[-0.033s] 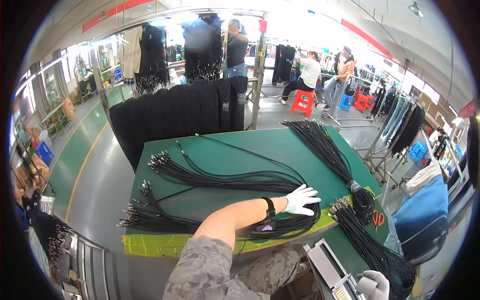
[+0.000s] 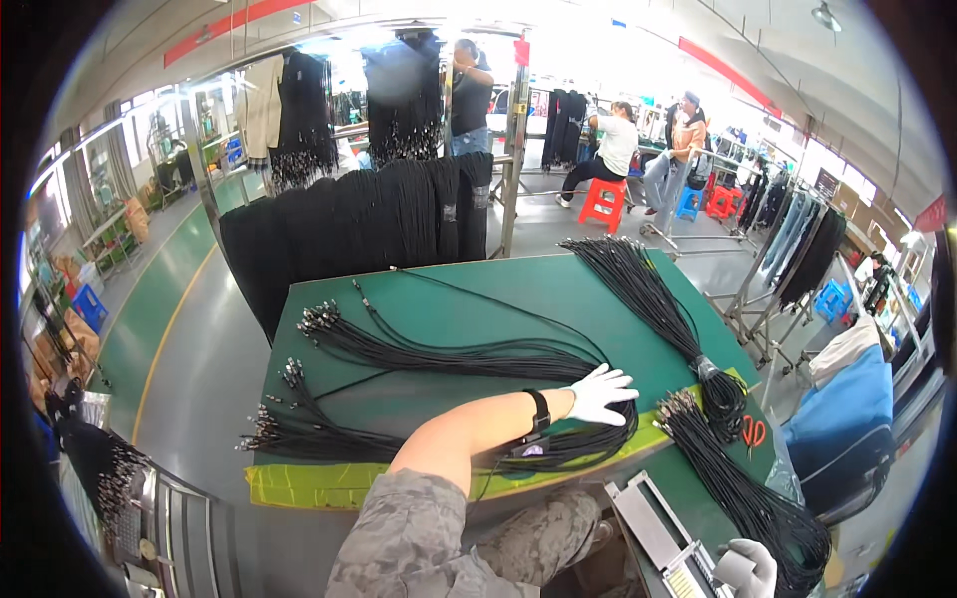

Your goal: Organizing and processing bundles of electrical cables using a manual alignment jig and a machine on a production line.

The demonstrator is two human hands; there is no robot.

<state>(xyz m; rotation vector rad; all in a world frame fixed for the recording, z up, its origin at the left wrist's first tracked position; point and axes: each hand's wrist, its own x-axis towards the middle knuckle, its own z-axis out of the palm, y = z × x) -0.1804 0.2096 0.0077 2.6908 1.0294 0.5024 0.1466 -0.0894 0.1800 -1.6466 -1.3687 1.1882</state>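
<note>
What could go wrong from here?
1. Tangling: one stray cord arcs apart from the black cord bundle under the left hand, so it might snag if the bundle is pulled.
2. Catching: the wristband sits close to the cords and could hook one.
3. Cutting: scissors lie beside the right-hand bundles; dragging those could knock them or perhaps nick a cord.
</note>
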